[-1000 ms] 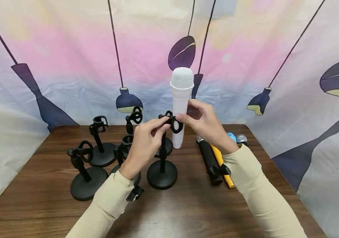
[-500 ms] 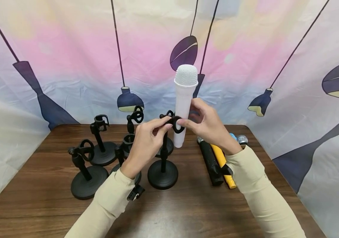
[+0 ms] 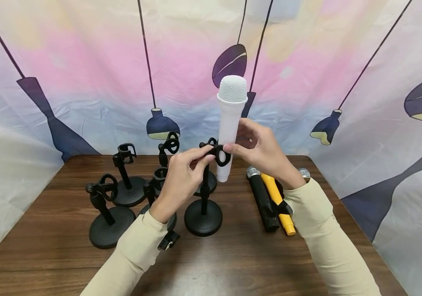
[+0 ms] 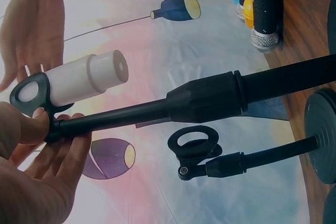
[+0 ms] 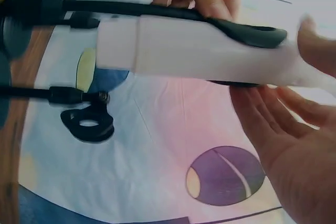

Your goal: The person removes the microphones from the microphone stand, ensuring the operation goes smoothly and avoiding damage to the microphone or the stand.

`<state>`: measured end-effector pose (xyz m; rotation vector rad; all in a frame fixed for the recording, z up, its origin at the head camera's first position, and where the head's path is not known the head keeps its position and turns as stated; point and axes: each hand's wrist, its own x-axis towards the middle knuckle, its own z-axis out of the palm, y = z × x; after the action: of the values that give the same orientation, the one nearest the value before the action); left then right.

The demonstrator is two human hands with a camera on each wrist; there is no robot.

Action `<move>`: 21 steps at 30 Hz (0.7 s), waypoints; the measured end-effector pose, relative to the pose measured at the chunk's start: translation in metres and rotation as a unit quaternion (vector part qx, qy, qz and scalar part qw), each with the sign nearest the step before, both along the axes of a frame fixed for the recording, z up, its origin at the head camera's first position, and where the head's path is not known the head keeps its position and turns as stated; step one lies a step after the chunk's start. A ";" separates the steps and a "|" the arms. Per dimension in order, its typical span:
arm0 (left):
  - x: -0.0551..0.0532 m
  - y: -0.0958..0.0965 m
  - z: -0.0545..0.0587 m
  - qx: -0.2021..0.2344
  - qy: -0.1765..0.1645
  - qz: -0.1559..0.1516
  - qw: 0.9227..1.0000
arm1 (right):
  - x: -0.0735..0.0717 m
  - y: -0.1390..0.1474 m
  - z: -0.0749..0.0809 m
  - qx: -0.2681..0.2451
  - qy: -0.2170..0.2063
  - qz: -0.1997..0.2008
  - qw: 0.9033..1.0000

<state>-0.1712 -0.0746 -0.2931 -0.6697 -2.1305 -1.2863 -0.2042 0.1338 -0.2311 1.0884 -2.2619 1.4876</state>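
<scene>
A white microphone (image 3: pixel 228 123) stands nearly upright, its mesh head up, in the black clip (image 4: pixel 45 93) of a microphone stand (image 3: pixel 202 220). My left hand (image 3: pixel 181 174) pinches the joint below the clip at the top of the stand's pole. On the other side, my right hand (image 3: pixel 263 148) holds the microphone's body, thumb in front by the clip and fingers behind. The right wrist view shows the microphone's lower end (image 5: pixel 118 45) sticking out past the clip. The right fingers' far contact is partly hidden.
Several other black microphone stands (image 3: pixel 107 228) stand on the left and middle of the wooden table (image 3: pixel 211 267). At the right lie a black microphone (image 3: pixel 263 201) and a yellow one (image 3: pixel 277 197), with others partly behind my right arm. A printed curtain (image 3: pixel 103 61) hangs behind.
The microphone has shifted slightly up and right, its head leaning a little more to the right. My right hand has moved slightly right with it; the left hand keeps its pinch.
</scene>
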 end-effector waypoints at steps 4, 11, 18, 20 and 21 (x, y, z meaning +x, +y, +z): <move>0.000 0.001 0.000 -0.002 -0.003 0.005 1.000 | -0.002 0.002 -0.003 -0.009 0.011 0.011 1.000; 0.001 0.000 0.000 0.000 -0.011 0.004 1.000 | 0.000 0.000 -0.004 0.011 0.062 -0.025 0.998; 0.000 0.001 0.001 -0.006 -0.002 0.005 1.000 | -0.003 0.002 -0.006 -0.017 0.025 0.018 0.999; 0.000 0.001 0.002 -0.003 -0.004 0.005 1.000 | -0.003 0.001 -0.006 -0.011 0.046 0.001 0.999; 0.000 0.001 0.001 -0.003 -0.005 0.006 1.000 | -0.003 0.000 -0.006 -0.006 0.057 -0.009 0.998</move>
<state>-0.1708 -0.0734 -0.2919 -0.6531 -2.1433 -1.2801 -0.2074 0.1342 -0.2370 1.1157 -2.1785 1.3926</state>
